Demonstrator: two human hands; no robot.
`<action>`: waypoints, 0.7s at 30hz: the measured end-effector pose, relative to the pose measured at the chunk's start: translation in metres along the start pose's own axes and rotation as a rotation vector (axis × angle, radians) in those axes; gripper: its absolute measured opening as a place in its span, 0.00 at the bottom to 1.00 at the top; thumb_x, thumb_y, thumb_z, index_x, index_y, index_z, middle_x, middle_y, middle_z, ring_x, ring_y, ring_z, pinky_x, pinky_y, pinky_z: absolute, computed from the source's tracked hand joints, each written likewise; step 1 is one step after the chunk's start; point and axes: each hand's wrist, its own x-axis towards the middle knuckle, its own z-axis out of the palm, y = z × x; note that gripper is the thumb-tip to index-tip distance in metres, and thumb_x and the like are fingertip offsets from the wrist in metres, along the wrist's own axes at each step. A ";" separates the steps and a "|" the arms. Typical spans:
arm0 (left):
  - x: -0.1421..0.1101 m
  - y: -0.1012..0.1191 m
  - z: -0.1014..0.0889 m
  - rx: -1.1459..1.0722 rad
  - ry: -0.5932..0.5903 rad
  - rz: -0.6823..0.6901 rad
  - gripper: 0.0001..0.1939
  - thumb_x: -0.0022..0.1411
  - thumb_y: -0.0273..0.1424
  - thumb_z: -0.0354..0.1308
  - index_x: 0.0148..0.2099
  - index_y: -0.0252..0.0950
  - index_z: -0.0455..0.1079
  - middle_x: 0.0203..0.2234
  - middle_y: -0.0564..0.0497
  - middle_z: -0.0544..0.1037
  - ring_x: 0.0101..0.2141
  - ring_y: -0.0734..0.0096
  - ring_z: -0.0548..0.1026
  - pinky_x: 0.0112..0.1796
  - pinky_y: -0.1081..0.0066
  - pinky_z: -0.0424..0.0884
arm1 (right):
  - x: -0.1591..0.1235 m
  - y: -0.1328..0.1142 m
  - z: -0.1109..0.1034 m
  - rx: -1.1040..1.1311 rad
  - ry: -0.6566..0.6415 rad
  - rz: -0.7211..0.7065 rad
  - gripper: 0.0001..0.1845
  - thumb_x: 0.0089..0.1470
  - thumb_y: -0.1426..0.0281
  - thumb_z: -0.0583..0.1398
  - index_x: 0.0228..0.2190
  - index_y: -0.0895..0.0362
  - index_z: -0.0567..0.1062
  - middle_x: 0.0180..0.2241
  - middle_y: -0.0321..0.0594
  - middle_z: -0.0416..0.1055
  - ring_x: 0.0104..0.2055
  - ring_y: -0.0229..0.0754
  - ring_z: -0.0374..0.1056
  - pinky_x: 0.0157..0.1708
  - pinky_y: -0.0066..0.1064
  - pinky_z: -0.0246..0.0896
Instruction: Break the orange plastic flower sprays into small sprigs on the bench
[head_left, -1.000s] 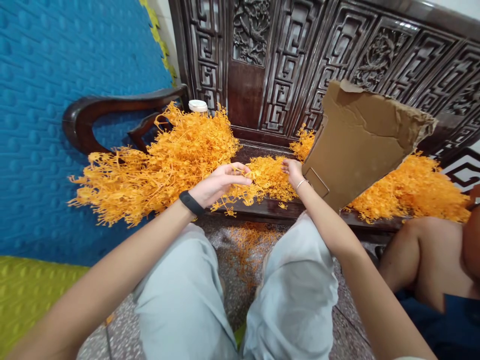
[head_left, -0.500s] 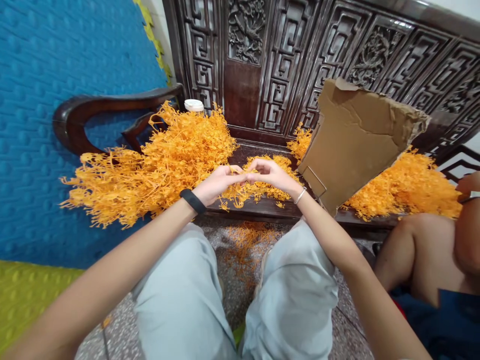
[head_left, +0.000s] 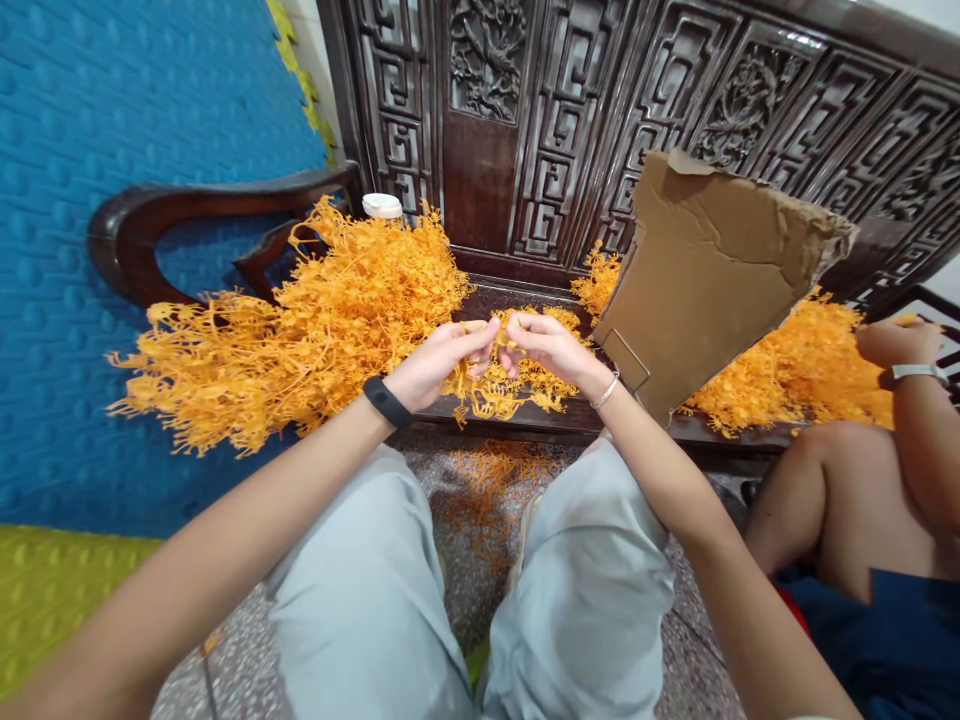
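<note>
Hands (head_left: 433,366) above orange pieces (head_left: 551,383)

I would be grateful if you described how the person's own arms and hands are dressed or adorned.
Neither the left hand nor the right hand wears a glove, and the visible forearms are uncovered. A smooth, wide black wristband circles the left wrist; a thin, silver-coloured bracelet circles the right.

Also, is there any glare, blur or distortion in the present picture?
Head view: glare streaks the wooden backrest, whose bars fan outward, probably wide-lens stretch; head view: the right-hand orange pile looks smeared; head view: the orange bits at the fingers are too small to separate.
</note>
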 end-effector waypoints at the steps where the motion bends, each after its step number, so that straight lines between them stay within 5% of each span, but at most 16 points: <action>1: 0.000 0.001 0.001 -0.023 -0.011 0.011 0.22 0.53 0.45 0.57 0.18 0.34 0.59 0.15 0.56 0.62 0.16 0.81 0.58 0.22 0.72 0.52 | 0.000 -0.001 0.001 0.042 0.000 -0.010 0.19 0.50 0.56 0.59 0.24 0.58 0.61 0.23 0.35 0.69 0.24 0.33 0.67 0.27 0.26 0.63; 7: -0.002 0.008 0.003 -0.199 -0.042 0.030 0.15 0.47 0.34 0.61 0.18 0.34 0.58 0.16 0.53 0.71 0.14 0.83 0.59 0.20 0.73 0.49 | -0.001 -0.005 0.011 0.215 -0.020 -0.105 0.17 0.50 0.61 0.61 0.24 0.58 0.61 0.24 0.34 0.67 0.27 0.32 0.67 0.31 0.26 0.63; 21: -0.006 0.011 0.015 -0.340 0.071 -0.012 0.13 0.43 0.29 0.52 0.15 0.36 0.52 0.08 0.59 0.51 0.10 0.84 0.54 0.18 0.73 0.54 | 0.000 -0.011 0.016 0.224 -0.065 -0.174 0.20 0.47 0.60 0.64 0.22 0.57 0.59 0.23 0.31 0.66 0.24 0.29 0.60 0.27 0.25 0.57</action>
